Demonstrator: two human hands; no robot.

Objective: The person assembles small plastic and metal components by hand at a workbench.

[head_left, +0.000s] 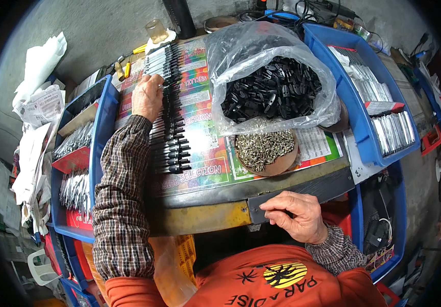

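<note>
My left hand reaches over a long row of slim silver-and-black pieces, laid side by side on the table. Its fingers bend down at the row's left edge, and what lies under them is hidden. At the far end of the row the silver parts show more plainly. My right hand is held by the table's front edge, its thumb and forefinger drawn together; anything between them is too small to make out. Beyond it stands a round dish of small brass-coloured metal pins. Behind the dish, a clear plastic bag gapes around many small black parts.
Blue crates with bundled metal pieces stand at the left, and another blue crate at the right. Yellow-handled tools and a glass jar sit at the back left. Cables tangle at the back. Printed sheets cover the tabletop.
</note>
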